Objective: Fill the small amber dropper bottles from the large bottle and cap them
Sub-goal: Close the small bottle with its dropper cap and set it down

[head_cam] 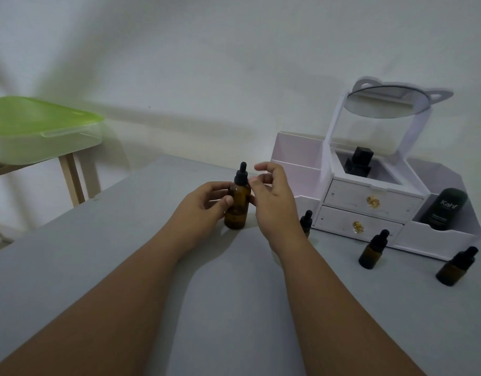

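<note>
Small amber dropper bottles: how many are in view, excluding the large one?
3. One small bottle stands partly behind the right hand, by the organizer; the second in front of its lower drawer; the third furthest right. The arms may hide others.

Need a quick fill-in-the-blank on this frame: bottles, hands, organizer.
The left hand grips the large bottle, which stands ___ on the table. ___ small dropper bottles sit to its right. Every amber bottle has its black dropper cap ___. The white organizer has ___ drawers.
Missing: upright; three; on; two.
</note>
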